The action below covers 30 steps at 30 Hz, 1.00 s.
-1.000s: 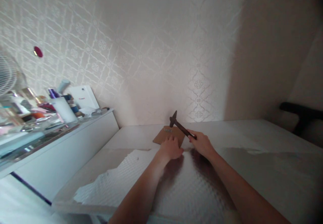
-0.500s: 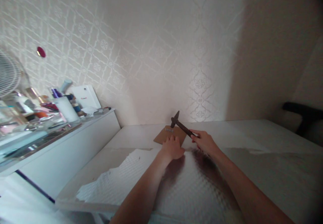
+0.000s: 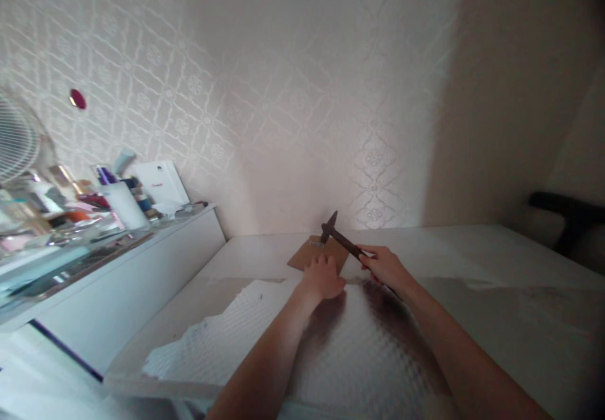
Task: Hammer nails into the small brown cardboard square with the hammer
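A thin brown board (image 3: 301, 258) lies on the table near the wall, with a row of small shiny metal pieces (image 3: 316, 244), perhaps nails, along its far part. My left hand (image 3: 324, 278) rests flat on the near edge of this board, fingers spread. Wrapped round the handle of a dark hammer (image 3: 344, 242) is my right hand (image 3: 384, 264). The hammer's head is low over the board at the right end of the metal row; whether it touches them I cannot tell.
White quilted sheeting (image 3: 222, 328) covers the near part of the table (image 3: 449, 243). To the left, a white cabinet (image 3: 137, 281) bears bottles, a white box (image 3: 163, 182) and a fan (image 3: 16, 136). A black armrest (image 3: 562, 209) shows at the right. The patterned wall rises behind.
The hammer's head has dropped slightly towards the metal pieces, with my right hand still round its handle. My left hand and the board stay in place.
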Tool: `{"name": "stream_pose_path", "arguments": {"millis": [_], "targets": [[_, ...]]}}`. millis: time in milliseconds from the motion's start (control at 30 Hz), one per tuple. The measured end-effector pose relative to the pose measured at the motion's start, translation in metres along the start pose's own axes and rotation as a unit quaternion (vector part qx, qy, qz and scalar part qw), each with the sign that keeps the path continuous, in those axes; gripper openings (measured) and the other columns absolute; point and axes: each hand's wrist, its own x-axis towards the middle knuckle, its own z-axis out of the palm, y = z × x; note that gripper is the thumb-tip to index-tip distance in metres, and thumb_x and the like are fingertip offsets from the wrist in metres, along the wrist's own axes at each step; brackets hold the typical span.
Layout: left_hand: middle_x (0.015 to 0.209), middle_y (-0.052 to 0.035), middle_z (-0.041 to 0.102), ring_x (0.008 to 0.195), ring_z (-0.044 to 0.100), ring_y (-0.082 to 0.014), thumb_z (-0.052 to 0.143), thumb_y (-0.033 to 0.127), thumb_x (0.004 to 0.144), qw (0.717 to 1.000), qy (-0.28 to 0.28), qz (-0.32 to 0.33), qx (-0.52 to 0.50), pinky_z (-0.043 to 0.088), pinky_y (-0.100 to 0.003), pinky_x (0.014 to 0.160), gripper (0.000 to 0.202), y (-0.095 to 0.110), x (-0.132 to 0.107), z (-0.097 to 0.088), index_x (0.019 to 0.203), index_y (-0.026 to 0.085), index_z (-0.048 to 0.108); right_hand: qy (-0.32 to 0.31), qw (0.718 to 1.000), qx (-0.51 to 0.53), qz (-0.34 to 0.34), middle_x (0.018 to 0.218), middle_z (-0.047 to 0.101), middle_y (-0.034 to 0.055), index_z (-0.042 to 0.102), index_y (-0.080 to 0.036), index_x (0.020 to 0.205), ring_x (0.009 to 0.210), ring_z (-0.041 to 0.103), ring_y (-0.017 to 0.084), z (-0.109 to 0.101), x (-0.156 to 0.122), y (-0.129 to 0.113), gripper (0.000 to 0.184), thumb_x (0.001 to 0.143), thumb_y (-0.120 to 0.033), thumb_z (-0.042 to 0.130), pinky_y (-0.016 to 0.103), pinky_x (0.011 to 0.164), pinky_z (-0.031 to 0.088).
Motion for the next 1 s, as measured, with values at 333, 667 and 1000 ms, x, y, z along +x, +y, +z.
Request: {"name": "stream_pose_path", "arguments": {"millis": [333, 667, 1000], "targets": [[0.135, -0.0185, 0.040, 0.125, 0.036, -0.0333, 0.041, 0.037, 0.082, 1.000, 0.002, 0.002, -0.002, 0.034, -0.047, 0.098, 0.048, 0.0002, -0.0004, -0.0005, 0.123, 0.012, 0.041, 0.011, 1.000, -0.010, 0.002, 0.066, 0.064, 0.0022, 0.060, -0.019, 0.120, 0.043, 0.050, 0.009, -0.0015, 0.0013, 0.0022, 0.041, 0.081, -0.021, 0.049, 0.020, 0.049, 0.041], [0.135, -0.0185, 0.040, 0.124, 0.036, -0.0335, 0.041, 0.037, 0.081, 1.000, 0.003, 0.003, -0.005, 0.034, -0.047, 0.098, 0.050, -0.0005, 0.0007, 0.0005, 0.124, 0.011, 0.040, -0.006, 1.000, -0.018, 0.002, 0.068, 0.064, 0.0032, 0.060, -0.018, 0.120, 0.043, 0.049, 0.009, -0.0021, 0.0010, 0.0051, 0.041, 0.082, -0.021, 0.049, 0.020, 0.048, 0.040], [0.135, -0.0189, 0.039, 0.124, 0.036, -0.0336, 0.039, 0.038, 0.082, 1.000, -0.001, 0.005, -0.002, 0.035, -0.048, 0.098, 0.051, -0.0018, 0.0017, 0.0018, 0.124, 0.010, 0.039, -0.002, 1.000, 0.006, 0.012, 0.065, 0.062, 0.0026, 0.062, -0.017, 0.119, 0.041, 0.047, 0.007, -0.0025, 0.0012, 0.0042, 0.039, 0.081, -0.018, 0.050, 0.017, 0.045, 0.038]]}}
